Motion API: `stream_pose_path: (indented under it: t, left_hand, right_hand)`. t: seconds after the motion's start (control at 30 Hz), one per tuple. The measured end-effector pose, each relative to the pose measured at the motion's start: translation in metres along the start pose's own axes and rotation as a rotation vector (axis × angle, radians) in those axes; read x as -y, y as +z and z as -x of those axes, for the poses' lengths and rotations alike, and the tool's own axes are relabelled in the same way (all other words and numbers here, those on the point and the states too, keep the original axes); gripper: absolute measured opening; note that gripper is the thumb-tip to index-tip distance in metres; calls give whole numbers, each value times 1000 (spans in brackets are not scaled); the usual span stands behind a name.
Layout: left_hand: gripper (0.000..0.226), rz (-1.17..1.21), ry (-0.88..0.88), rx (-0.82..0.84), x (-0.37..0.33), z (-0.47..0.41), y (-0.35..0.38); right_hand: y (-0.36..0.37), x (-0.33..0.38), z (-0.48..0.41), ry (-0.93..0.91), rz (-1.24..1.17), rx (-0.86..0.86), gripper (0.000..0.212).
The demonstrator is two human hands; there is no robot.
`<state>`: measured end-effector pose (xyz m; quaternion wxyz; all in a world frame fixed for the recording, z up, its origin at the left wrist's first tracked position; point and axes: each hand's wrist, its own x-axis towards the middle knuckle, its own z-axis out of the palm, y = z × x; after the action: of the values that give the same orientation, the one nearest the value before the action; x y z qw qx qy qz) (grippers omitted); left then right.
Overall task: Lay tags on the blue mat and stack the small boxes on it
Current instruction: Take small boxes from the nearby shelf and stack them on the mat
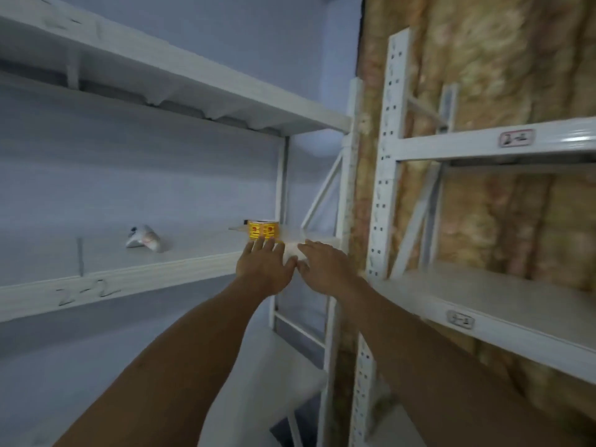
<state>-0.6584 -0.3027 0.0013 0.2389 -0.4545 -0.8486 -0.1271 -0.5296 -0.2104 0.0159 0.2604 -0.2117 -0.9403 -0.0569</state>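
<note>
Small boxes (263, 230), yellow printed card: sitting at the right end of the white shelf (129, 275), probably light and crushable, likely best taken by opposite side faces; left hand (263, 267) hovering straight-fingered at their front, right hand (322, 262) hovering open just beside, neither gripping.

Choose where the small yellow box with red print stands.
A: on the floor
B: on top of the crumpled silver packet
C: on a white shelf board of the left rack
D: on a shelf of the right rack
C: the small yellow box with red print stands on the white shelf board of the left rack, to the right of the crumpled silver packet and apart from it.
</note>
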Motion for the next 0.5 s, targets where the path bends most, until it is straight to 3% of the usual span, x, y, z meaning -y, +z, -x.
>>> stream_pose_path:
  t: [0.23,0.5]
  left_hand:
    - [92,122,411,-51,-174,-28,12]
    - [71,489,626,96,-343,0,-5]
  right_hand:
    - [-73,-138,106,429,224,14,54]
    - [-156,-224,233,839,448,-107,50]
